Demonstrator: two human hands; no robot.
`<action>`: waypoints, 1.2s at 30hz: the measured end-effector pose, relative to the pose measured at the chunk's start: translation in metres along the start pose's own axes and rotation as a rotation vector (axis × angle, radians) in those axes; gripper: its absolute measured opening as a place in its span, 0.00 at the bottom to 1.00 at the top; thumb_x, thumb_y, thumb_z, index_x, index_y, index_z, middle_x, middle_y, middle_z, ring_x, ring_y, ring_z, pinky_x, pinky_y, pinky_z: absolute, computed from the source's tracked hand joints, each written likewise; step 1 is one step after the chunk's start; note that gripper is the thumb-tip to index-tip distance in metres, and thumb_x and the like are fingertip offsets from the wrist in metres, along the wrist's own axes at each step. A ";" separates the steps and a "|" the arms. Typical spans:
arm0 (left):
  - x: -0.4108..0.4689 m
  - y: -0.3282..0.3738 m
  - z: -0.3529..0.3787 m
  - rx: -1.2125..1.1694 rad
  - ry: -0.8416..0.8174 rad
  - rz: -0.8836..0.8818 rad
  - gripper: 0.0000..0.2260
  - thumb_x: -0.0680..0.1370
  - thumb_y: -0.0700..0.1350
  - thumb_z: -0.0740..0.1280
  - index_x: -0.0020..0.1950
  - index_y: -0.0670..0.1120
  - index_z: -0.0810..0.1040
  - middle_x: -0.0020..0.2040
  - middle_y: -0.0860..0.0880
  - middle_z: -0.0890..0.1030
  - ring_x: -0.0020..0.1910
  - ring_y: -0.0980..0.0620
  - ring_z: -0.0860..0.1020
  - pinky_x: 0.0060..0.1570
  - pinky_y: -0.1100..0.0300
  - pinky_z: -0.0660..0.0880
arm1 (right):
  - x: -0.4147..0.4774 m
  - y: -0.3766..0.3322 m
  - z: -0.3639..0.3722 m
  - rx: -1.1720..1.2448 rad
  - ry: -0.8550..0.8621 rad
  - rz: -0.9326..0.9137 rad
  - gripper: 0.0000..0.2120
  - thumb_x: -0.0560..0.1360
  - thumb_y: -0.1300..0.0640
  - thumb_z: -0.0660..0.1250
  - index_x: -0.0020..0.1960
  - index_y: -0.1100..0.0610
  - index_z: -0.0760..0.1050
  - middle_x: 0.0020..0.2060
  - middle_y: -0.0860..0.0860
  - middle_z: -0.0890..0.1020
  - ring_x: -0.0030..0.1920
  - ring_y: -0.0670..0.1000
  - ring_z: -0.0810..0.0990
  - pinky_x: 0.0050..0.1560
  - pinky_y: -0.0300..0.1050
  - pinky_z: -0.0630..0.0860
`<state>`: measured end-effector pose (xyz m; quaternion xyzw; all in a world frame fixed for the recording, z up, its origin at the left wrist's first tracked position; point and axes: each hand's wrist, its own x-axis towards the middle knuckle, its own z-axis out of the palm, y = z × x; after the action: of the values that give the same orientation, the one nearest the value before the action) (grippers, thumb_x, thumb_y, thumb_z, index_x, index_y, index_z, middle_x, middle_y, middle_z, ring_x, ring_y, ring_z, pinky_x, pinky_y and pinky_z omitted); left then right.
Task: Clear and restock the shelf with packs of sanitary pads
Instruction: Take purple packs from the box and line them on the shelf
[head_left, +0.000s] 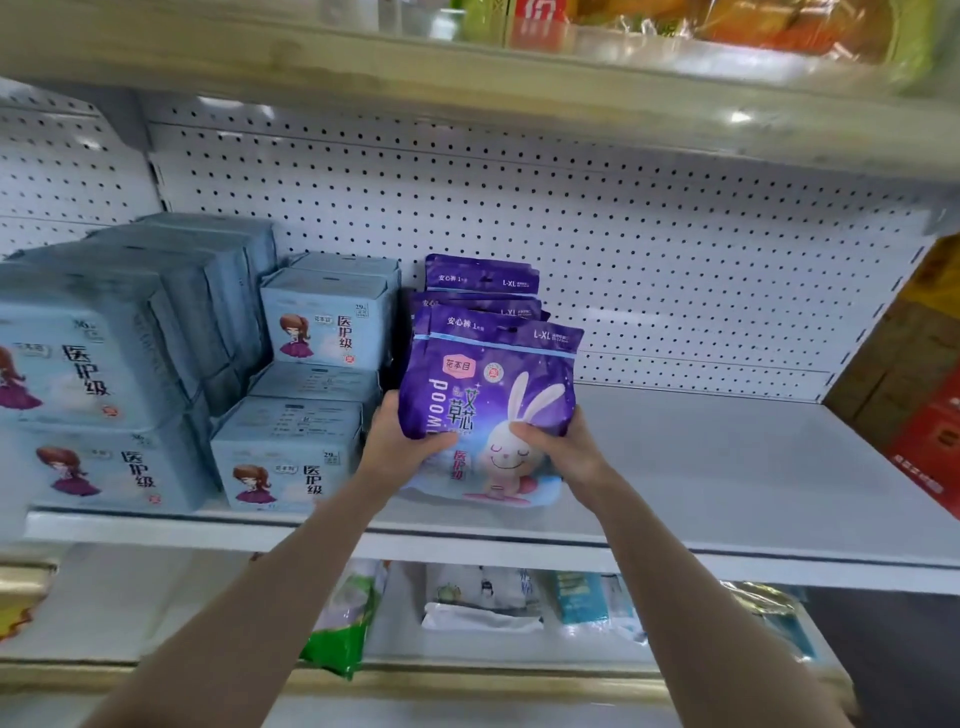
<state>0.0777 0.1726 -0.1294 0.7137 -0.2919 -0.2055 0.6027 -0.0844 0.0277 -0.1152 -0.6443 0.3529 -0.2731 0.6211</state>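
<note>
A purple pack of sanitary pads with a white rabbit (493, 384) stands upright at the front of the white shelf (727, 467). My left hand (402, 439) grips its lower left side, thumb across the front. My right hand (553, 441) grips its lower right side. More purple packs (480, 278) stand in a row right behind it. Light blue packs with a cartoon girl (322, 332) are stacked to the left, with larger blue packs (88, 384) further left.
A white pegboard back wall (623, 234) closes the shelf behind. Brown and red cartons (914, 374) stand at the right end. The shelf below holds green and white packets (483, 603). Another shelf with goods (571, 31) hangs overhead.
</note>
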 end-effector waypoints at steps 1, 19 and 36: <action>0.002 -0.002 0.001 0.022 0.012 0.004 0.31 0.58 0.49 0.81 0.56 0.50 0.72 0.54 0.42 0.78 0.46 0.47 0.77 0.43 0.55 0.79 | 0.004 0.003 0.002 -0.003 0.019 -0.002 0.43 0.57 0.51 0.82 0.66 0.55 0.66 0.62 0.56 0.78 0.59 0.56 0.80 0.58 0.59 0.79; 0.028 -0.013 0.007 -0.105 -0.003 0.008 0.46 0.70 0.32 0.74 0.79 0.50 0.51 0.67 0.46 0.73 0.60 0.50 0.77 0.50 0.57 0.79 | 0.041 0.007 0.024 -0.140 0.152 -0.130 0.43 0.65 0.60 0.81 0.72 0.56 0.61 0.64 0.55 0.65 0.59 0.52 0.71 0.66 0.51 0.72; 0.020 -0.023 0.009 -0.051 0.009 -0.005 0.48 0.68 0.30 0.75 0.79 0.47 0.51 0.68 0.47 0.73 0.64 0.48 0.74 0.63 0.48 0.73 | 0.030 0.030 0.018 -0.051 0.085 -0.114 0.38 0.64 0.73 0.76 0.64 0.48 0.63 0.64 0.56 0.72 0.58 0.55 0.76 0.37 0.35 0.78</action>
<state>0.0912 0.1552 -0.1525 0.6998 -0.2821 -0.2111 0.6214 -0.0558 0.0157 -0.1490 -0.6669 0.3485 -0.3263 0.5721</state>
